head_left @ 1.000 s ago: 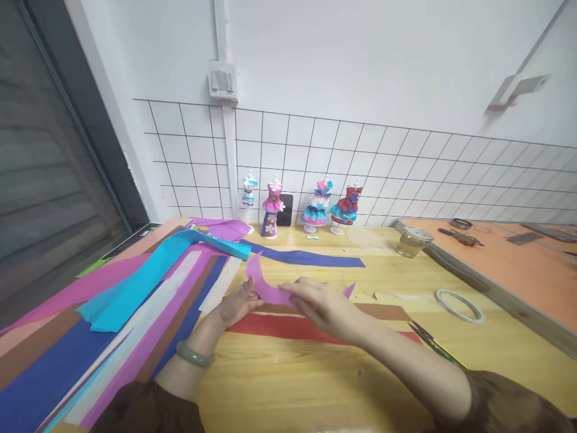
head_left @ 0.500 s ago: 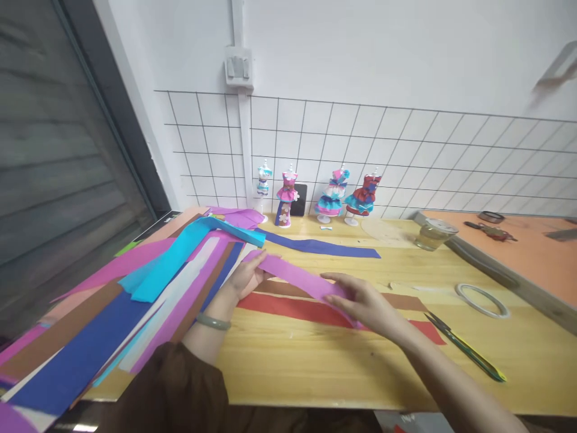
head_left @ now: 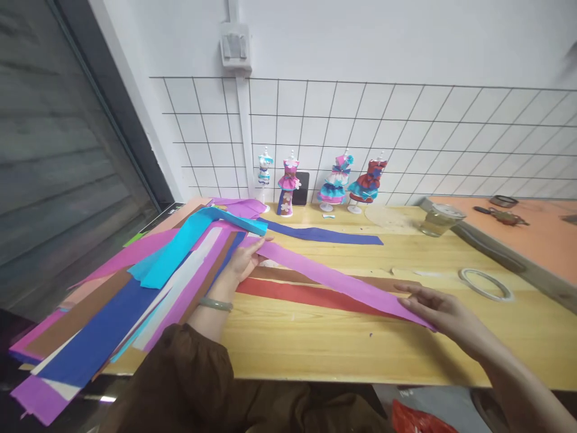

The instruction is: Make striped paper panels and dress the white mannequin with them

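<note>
Left hand [head_left: 246, 263]: fingers clamped on the left portion of the long, flat purple paper strip [head_left: 329, 278]. Right hand [head_left: 435, 310]: fingers clamped near its right end. The strip extends from far left to near right, overlapping the flat red paper strip [head_left: 288, 296] on the pale wooden table [head_left: 311, 349].

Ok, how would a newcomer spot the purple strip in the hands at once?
Find the wooden table and the pile of coloured strips on its left side. Just right of that pile, the purple strip slants from the left hand to the right hand, passing over the brown strip and the red strip in this view. Unlike the pile's purple pieces, it alone spans both hands.
</note>
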A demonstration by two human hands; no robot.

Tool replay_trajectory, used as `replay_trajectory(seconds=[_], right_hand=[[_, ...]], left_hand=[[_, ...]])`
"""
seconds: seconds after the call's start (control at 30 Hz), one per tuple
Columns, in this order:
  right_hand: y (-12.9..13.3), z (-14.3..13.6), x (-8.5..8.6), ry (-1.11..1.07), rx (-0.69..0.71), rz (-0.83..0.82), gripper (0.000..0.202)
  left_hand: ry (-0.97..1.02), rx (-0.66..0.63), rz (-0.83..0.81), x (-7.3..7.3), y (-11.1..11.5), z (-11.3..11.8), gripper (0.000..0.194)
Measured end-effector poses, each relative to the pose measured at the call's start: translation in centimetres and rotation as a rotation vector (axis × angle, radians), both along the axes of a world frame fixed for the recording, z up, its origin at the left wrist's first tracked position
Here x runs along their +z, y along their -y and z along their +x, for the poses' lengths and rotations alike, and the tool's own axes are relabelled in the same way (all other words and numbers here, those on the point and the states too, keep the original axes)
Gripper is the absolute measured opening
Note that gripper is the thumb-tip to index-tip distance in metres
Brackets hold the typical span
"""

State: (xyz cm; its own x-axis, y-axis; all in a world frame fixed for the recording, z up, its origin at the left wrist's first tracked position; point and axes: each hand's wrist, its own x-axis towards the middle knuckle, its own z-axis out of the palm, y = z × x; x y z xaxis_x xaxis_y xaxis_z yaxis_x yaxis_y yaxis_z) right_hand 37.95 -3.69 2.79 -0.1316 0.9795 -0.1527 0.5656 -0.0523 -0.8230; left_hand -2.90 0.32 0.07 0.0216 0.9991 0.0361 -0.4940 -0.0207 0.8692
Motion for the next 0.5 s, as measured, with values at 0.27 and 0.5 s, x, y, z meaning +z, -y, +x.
replay_trajectory(seconds=[0.27,0.5], right_hand=[[0.3,2.5,-1.2,-0.173,-0.116,0.02,0.058],[1.1,3.3,-1.7,-0.261,-0.267,0.09,0.06]], left_hand=[[-0.036,0.154,0.022,-0.3,-0.8,-1.0,0.029],[-0.17,0.214,0.004,0.7,-0.3,-1.2,0.03]])
